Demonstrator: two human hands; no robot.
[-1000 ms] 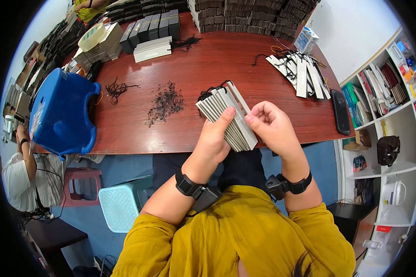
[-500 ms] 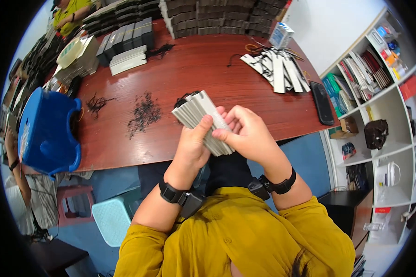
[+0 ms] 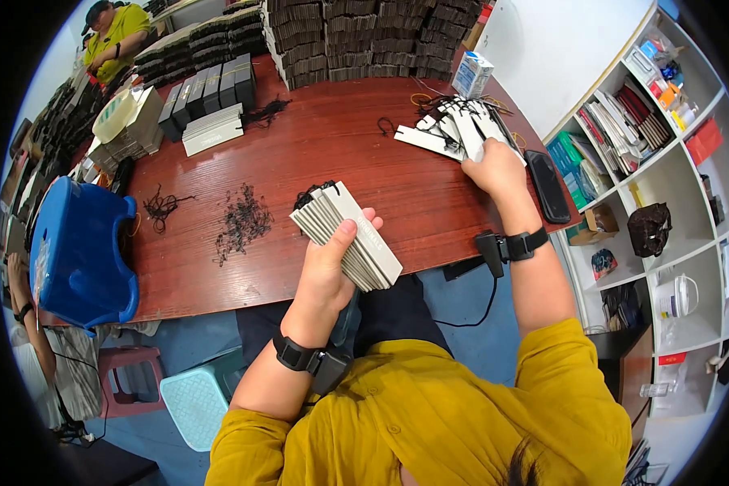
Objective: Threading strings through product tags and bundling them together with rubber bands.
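Note:
My left hand [image 3: 326, 271] is wrapped round a fanned stack of pale grey card strips [image 3: 371, 247], held just above the table's near edge. Black cord loops stick out at the stack's far end. At the far right of the table, my right hand [image 3: 500, 172] reaches into a loose pile of similar white strips [image 3: 429, 141] tangled with black cords. Its thumb and fingers close on the near end of one strip; some fingers are hidden behind the hand.
The reddish-brown table [image 3: 332, 138] bears black cord scraps [image 3: 245, 220], grey boxes [image 3: 219, 85], a neat strip stack [image 3: 212, 134], a blue stool [image 3: 77, 251], a black phone [image 3: 547, 186] and a small carton [image 3: 472, 74]. Dark stacks [image 3: 373, 40] rise behind. Other people are at the left.
My right hand has left the stack and moved far right to the loose pile. My left hand keeps the stack, now slightly lower and fanned with a broad face showing.

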